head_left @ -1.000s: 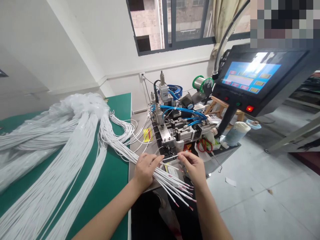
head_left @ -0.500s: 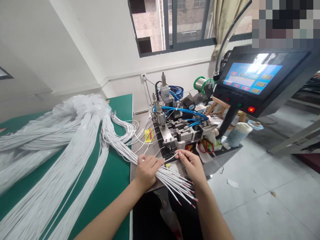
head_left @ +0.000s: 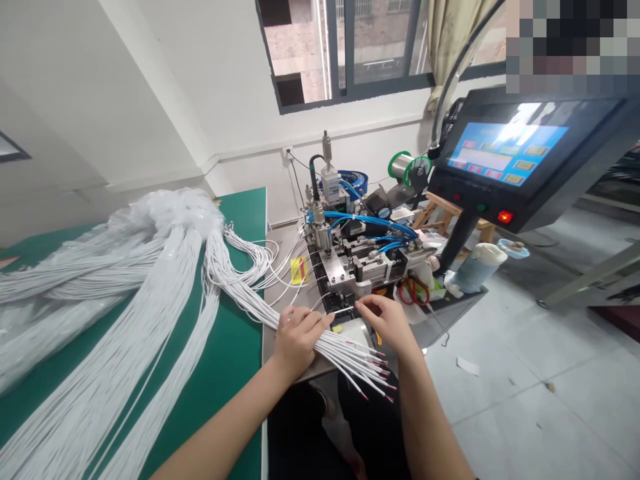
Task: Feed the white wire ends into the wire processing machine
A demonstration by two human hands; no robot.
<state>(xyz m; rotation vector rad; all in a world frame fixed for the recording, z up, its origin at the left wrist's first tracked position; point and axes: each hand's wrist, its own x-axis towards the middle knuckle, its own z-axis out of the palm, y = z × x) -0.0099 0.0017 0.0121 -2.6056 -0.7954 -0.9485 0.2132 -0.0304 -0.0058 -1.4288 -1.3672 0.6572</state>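
Note:
A bundle of white cables (head_left: 350, 357) with reddish tips fans out under my left hand (head_left: 299, 339), whose fingers are wrapped round it. One single white cable (head_left: 343, 311) runs from that hand to my right hand (head_left: 383, 320), where thumb and fingertips pinch its end. The pinched end sits close in front of the bench machine (head_left: 345, 273), which has metal blocks and blue air hoses. Several white cables lead from the pile on the left into the machine's near side. The very tip of the pinched cable is hidden by my fingers.
A green table (head_left: 240, 393) on the left carries a large pile of white cables (head_left: 150, 320). Right of the machine are red-handled scissors (head_left: 414, 291), a blue roll (head_left: 479, 270) and a touchscreen panel (head_left: 507, 153) on a post. A wire spool (head_left: 401, 168) stands behind.
My right hand has shifted slightly right and turned a little, still pinching the single cable. The left hand has moved slightly right with the bundle.

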